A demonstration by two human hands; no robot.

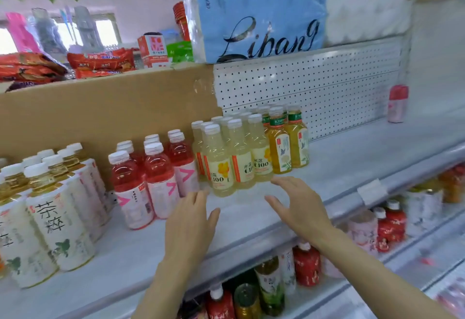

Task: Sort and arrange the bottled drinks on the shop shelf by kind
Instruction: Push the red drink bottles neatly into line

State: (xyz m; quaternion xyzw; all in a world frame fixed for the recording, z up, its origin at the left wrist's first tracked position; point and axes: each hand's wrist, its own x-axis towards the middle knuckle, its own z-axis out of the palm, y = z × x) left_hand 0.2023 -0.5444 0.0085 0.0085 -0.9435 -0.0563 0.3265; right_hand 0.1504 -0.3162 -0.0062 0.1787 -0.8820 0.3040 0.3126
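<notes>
Two bare hands are held over the pale grey shelf board [352, 157] that runs across the middle of the frame, and nothing is gripped in either. Behind the board, a brown cardboard panel [100, 107] fills the left centre and a white perforated metal back [314, 87] the right centre; a blue plastic-wrapped tissue pack [256, 12] is seen at the top.

Four kinds of bottle are stood upright on the board. At lower left is a block of white-sleeved amber tea bottles [57, 218]; next, left of centre, a group of clear red drink bottles [151, 175]; at centre, a cluster of pale yellow cloudy drink bottles [234, 152] with white caps; just beside these, to the right, a few golden tea bottles with green neck bands [289, 142]. A lone pink-sleeved bottle [397, 103] is set well apart at the right edge.

The left hand [191, 220] is spread open, fingers apart, below the gap between the red and yellow groups. The right hand [299, 205] is likewise open, its fingertips just beside the base of the yellow cluster's right side. That cluster lies directly ahead of both grips, up the frame, long axes vertical. The right hand appears slightly nearer; a two-handed squeeze or slide of the cluster is judged likely.
</notes>
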